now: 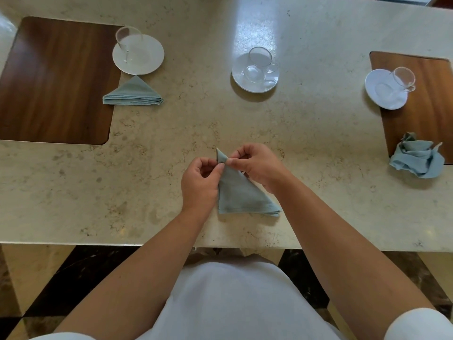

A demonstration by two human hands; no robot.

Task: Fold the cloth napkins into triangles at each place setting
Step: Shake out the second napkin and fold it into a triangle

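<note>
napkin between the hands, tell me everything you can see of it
The napkin is a dusty blue-green cloth, soft and matte, folded into a triangle with a stitched hem along its near edge. Stacked layers show at its lower right corner. It lies on the pale stone-look table, close to the front edge, with its narrow tip pointing away from the person. The left hand and the right hand both pinch it near that far tip; the rest lies flat.
</note>
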